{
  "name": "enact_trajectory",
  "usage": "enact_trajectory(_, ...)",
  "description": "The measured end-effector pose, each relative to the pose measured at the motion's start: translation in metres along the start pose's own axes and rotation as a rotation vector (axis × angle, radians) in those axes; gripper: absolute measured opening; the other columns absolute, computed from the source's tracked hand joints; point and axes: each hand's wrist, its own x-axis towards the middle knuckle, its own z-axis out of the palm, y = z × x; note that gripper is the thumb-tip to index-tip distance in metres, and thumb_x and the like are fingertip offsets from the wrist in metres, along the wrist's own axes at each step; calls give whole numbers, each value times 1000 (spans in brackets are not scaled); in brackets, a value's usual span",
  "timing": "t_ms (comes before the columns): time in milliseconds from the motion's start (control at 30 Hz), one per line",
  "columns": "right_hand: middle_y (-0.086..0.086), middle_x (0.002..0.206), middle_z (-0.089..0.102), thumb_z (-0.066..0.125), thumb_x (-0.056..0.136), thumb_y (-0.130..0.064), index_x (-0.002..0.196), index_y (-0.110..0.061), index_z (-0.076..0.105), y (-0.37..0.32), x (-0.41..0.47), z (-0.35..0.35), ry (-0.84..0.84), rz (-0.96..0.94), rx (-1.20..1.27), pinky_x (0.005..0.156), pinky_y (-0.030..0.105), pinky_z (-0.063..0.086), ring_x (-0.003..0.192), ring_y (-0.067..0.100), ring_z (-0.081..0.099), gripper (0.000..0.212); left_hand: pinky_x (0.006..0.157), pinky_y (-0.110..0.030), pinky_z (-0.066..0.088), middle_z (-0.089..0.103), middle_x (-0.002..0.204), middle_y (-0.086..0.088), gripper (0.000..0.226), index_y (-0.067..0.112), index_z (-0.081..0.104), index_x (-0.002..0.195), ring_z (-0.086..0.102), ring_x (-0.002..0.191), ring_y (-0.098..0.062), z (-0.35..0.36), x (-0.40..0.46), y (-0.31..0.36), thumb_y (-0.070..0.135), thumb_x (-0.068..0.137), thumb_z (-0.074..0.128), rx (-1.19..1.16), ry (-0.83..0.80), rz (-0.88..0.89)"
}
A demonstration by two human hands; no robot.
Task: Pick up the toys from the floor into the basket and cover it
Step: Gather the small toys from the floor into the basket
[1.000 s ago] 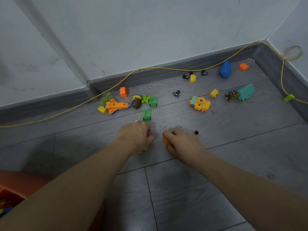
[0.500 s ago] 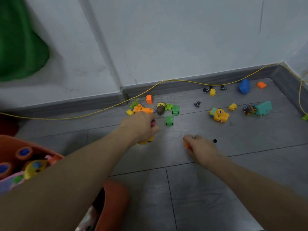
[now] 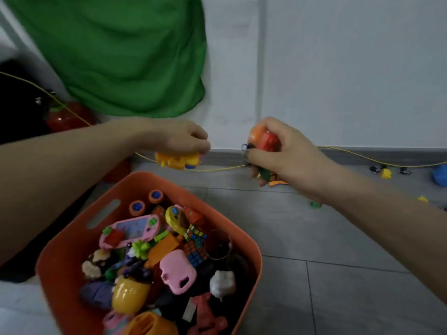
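Observation:
An orange basket sits at the lower left, filled with several toys. Above its far rim my left hand grips a yellow toy from above. To the right, my right hand holds a bunch of small toys, orange and red on top and green below. Both hands are raised off the floor, in front of the wall. Loose toys lie on the floor at the right: a yellow block, a blue toy and a small green piece.
A green cloth hangs against the white wall at upper left. A yellow cable runs along the grey skirting. A red strawberry-shaped object and a dark shape stand at the far left. Grey floor tiles lie right of the basket.
Both hands have lifted off the floor with toys in them and swung left toward the basket. The view has turned left, so the basket now fills the lower left.

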Motion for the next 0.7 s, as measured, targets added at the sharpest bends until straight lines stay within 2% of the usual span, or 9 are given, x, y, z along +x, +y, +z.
enact_trajectory(67, 21, 81, 63, 66, 87, 0, 94, -13, 54, -26, -3, 34, -132, -43, -27, 51, 29, 54, 59, 21, 65, 19, 64, -50, 58, 68, 70, -6, 36, 20, 66, 78, 64, 68, -35, -6, -22, -30, 51, 66, 51, -28, -21, -46)
enact_trajectory(133, 19, 83, 66, 69, 86, -5, 97, -14, 55, -33, -10, 60, -286, -39, -122, 56, 30, 56, 63, 19, 66, 20, 73, -49, 59, 71, 83, -6, 40, 24, 70, 82, 66, 77, -28, 5, -37, -53, 54, 61, 54, -72, -94, -100)
enact_trajectory(233, -11, 102, 66, 76, 82, -38, 116, -34, 57, -16, -24, 81, -580, -6, -542, 76, 23, 53, 86, 3, 63, 39, 89, -46, 57, 68, 113, -1, 48, 33, 71, 95, 67, 102, -23, 32, -47, -73, 64, 60, 61, 6, -466, -228)
enact_trajectory(300, -19, 119, 60, 71, 82, -50, 126, -43, 54, -1, -32, 84, -666, 41, -657, 92, 23, 50, 104, 0, 58, 48, 89, -43, 56, 56, 120, 4, 32, 44, 65, 97, 64, 110, -23, 46, -54, -68, 65, 73, 65, 96, -700, -348)
enact_trajectory(333, -17, 122, 60, 69, 84, -50, 126, -42, 56, 5, -34, 83, -645, 57, -625, 96, 27, 50, 108, 2, 59, 44, 91, -44, 55, 54, 120, 1, 29, 45, 62, 96, 62, 112, -26, 48, -54, -64, 66, 76, 63, 167, -721, -355)
enact_trajectory(400, -7, 113, 68, 68, 88, -40, 118, -33, 65, 14, -31, 78, -519, 85, -473, 96, 36, 52, 103, 10, 65, 31, 92, -51, 53, 59, 112, -8, 35, 36, 60, 92, 61, 111, -33, 47, -51, -54, 68, 77, 60, 287, -666, -326)
enact_trajectory(500, 3, 98, 73, 65, 93, -27, 103, -19, 71, 30, -18, 53, -234, 44, -374, 91, 44, 54, 93, 17, 70, 14, 86, -47, 56, 62, 97, -2, 31, 31, 55, 89, 66, 95, -24, 43, -31, -27, 62, 84, 57, 313, -495, -280)
enact_trajectory(600, 17, 96, 71, 61, 94, -24, 94, -15, 67, 53, -8, 16, -2, 141, -272, 84, 49, 54, 81, 18, 69, 11, 87, -41, 55, 71, 95, -4, 32, 22, 59, 99, 66, 93, -25, 44, -1, 15, 51, 92, 48, 386, -249, -33)
enact_trajectory(700, 16, 84, 71, 62, 92, -23, 86, -19, 65, 95, -11, -34, 208, 250, -321, 78, 50, 54, 75, 21, 67, 7, 82, -30, 47, 71, 96, -2, 27, 18, 59, 103, 62, 99, -25, 58, 29, 72, 39, 95, 45, 327, -46, 167)
